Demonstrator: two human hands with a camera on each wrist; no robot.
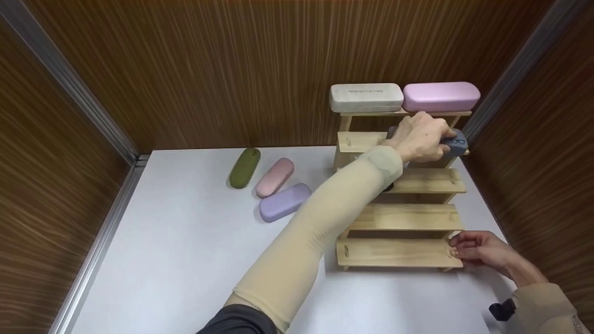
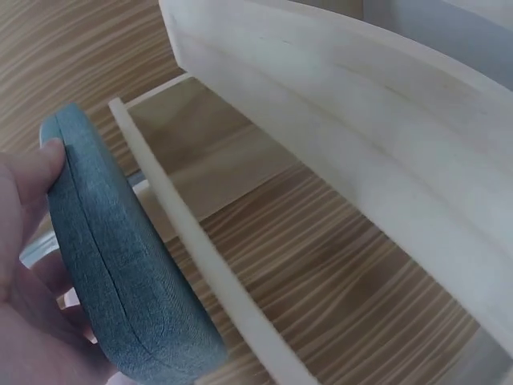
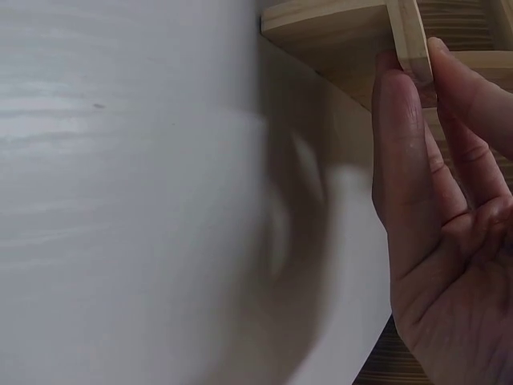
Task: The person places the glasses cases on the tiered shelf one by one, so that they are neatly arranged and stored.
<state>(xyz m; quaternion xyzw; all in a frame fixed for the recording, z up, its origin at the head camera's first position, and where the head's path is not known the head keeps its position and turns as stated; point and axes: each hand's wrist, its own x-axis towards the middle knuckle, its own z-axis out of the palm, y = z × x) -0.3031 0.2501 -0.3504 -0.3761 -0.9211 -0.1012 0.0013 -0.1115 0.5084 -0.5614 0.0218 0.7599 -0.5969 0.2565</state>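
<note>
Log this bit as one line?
left hand: grips oblong blue fabric case; right hand: pinches tiered wooden rack; white table: oblong olive case, oblong pink case, oblong lilac case

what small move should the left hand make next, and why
Probably settle the blue-grey case on the second shelf from the top: the left hand grips it at that shelf's right half, and the right hand pinches the bottom shelf at one end, which may steady the stand. Whether the case touches its shelf is hidden.
</note>
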